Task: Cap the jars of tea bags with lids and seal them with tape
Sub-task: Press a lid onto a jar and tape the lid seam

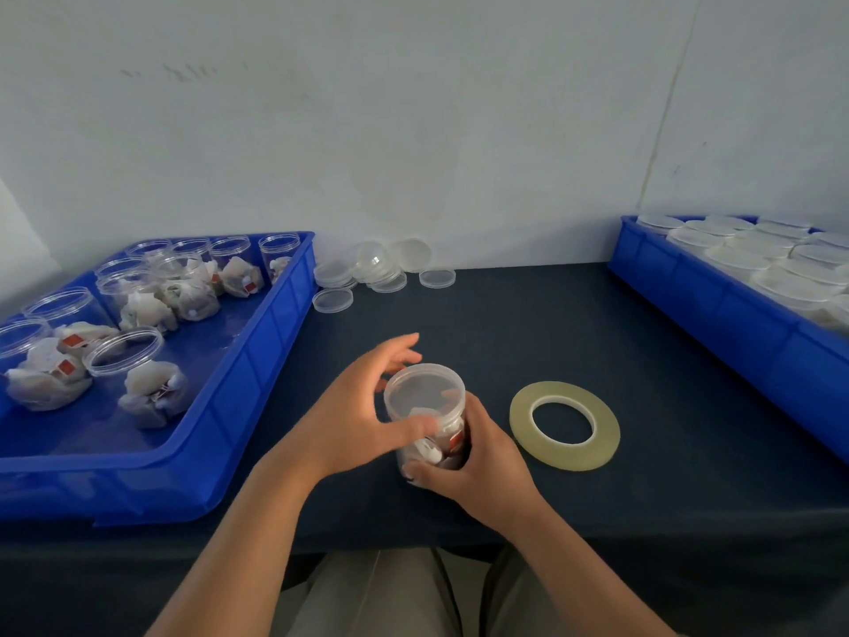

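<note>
A clear plastic jar of tea bags (432, 445) stands on the dark table in front of me with a translucent lid (425, 390) on its top. My right hand (478, 457) grips the jar's lower body from the right. My left hand (367, 411) curls round the lid's left rim, thumb across the front and fingers behind. A flat roll of clear tape (519, 411) lies on the table just right of the jar, touched by neither hand.
A blue tray (248, 388) on the left holds several open jars of tea bags. Loose lids (381, 271) lie piled at the back by the wall. Another blue tray (735, 305) on the right holds several capped jars. The table's front edge is near my lap.
</note>
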Available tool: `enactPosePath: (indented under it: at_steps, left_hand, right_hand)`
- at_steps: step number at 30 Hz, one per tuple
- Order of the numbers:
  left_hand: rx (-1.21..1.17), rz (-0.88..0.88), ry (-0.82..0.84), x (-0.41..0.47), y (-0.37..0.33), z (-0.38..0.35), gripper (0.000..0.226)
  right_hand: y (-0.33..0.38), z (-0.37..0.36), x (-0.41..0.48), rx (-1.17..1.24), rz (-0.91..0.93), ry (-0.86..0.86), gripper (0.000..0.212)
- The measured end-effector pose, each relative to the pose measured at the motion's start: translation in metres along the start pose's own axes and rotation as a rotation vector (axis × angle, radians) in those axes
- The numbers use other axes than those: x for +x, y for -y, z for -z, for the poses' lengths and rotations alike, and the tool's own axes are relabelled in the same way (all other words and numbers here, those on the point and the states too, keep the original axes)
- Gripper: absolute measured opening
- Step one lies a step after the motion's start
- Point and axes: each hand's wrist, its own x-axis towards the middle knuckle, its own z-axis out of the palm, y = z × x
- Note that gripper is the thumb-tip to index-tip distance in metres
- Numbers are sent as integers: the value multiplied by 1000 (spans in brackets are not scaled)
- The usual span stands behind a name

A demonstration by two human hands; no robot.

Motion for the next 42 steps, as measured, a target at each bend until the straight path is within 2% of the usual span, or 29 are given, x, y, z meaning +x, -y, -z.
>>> enactPosePath:
  at_steps: [2, 4, 8, 12, 15, 18, 20, 23, 28, 31, 35, 38, 42]
  left_hand:
    - [42, 27, 38, -3, -14, -14, 97]
    - [149, 79, -3, 1, -30, -28, 104]
    - [390, 211, -251, 15, -51, -50, 89]
    - [521, 262, -407, 22, -59, -71, 72]
    - [451, 196, -415, 20, -55, -69, 66]
    - [289, 89, -263, 17, -43, -51, 65]
    - [229, 20, -158, 16, -36, -38, 65]
    - [204, -55, -83, 18, -28, -30, 64]
    - [122, -100, -24, 19, -26, -29, 70]
    - [147, -70, -132, 12, -33, -38, 74]
    - [192, 128, -423, 0, -46, -62, 91]
    - [218, 168, -437, -1, -49, -73, 103]
    - [184, 111, -397, 2, -40, -69, 89]
  right_hand:
    - [-2, -1, 0, 5, 13, -1, 83]
    - [-2, -3, 0, -15, 19, -4, 85]
    - [-3, -6, 0, -55, 29, -49, 79]
    - [-4, -8, 2, -143, -15, -61, 72]
    - [-3, -7, 4, -222, -16, -62, 71]
    - [-3, -2, 1, -39, -27, -72, 79]
    - [-2, 1, 1, 1, -4, -39, 76]
    - [1, 3, 4, 54, -16, -7, 73]
    - [4, 2, 1, 46, -67, 17, 94]
    - [2, 4, 3, 126, -46, 54, 98]
    - [5, -4, 4, -60, -18, -1, 62]
    - [6, -4, 0, -149, -1, -67, 58]
    - [2, 1, 0, 58, -67, -66, 71]
